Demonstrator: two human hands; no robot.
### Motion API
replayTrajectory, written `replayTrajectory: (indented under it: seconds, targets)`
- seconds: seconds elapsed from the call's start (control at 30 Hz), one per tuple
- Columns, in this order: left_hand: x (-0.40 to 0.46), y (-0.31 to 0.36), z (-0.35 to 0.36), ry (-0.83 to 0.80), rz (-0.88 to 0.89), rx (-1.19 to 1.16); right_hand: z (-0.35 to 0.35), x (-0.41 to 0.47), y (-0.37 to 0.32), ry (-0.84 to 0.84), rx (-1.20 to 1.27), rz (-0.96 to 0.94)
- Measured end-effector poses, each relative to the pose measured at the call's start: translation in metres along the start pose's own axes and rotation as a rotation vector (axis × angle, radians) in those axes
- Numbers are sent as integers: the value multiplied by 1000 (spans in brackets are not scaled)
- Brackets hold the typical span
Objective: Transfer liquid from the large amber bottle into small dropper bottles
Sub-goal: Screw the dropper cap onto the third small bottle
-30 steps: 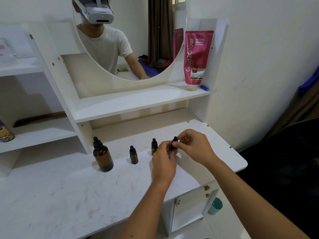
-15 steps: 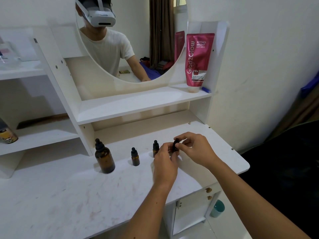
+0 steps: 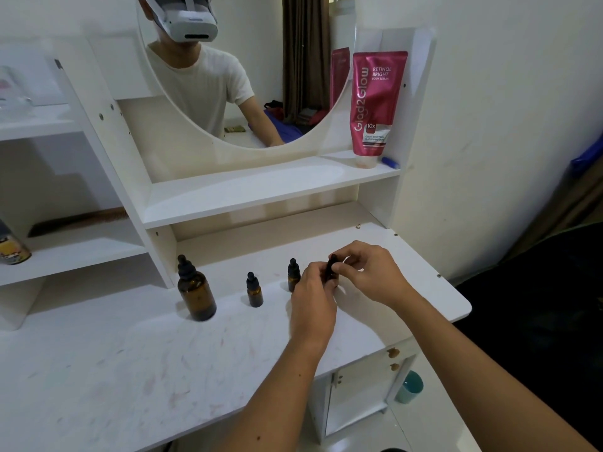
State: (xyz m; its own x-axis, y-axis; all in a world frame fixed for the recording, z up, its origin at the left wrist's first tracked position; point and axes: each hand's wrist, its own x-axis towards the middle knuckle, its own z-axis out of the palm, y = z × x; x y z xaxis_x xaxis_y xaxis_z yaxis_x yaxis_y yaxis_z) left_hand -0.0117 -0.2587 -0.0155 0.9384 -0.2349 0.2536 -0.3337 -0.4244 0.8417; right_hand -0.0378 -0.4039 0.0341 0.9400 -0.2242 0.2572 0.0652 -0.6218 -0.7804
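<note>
The large amber bottle with a black dropper cap stands on the white vanity top, left of centre. Two small amber dropper bottles stand capped to its right, one in the middle and another just behind my left hand. My left hand wraps the body of a third small dropper bottle, which is mostly hidden. My right hand pinches that bottle's black dropper cap from the right. Both hands hover just above the vanity top.
A pink Glad2Glow tube and a small blue item stand on the upper shelf. A round mirror sits behind. A can is on the left shelf. A teal cup sits on the floor by the cabinet.
Both hands stay together on the small bottle, with the right fingers shifting slightly around the cap. The view has tilted a little; the bottles on the top have not moved.
</note>
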Motion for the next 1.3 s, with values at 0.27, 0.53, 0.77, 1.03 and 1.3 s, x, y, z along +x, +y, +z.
replayTrajectory:
  seconds: [0.27, 0.53, 0.77, 1.03, 1.3]
  targets:
    - [-1, 8, -1, 9, 3, 49, 11, -4, 2, 121, -3, -27]
    - [-3, 12, -3, 7, -5, 78, 21, -9, -1, 178, -41, -7]
    - [-8, 2, -2, 6, 29, 60, 24, -16, -4, 217, 8, 33]
    - [-30, 2, -22, -22, -21, 7, 20, -28, -18, 275, 40, 89]
    - [-64, -30, -92, -83, -48, 17, 36, -41, -76, 373, 85, -70]
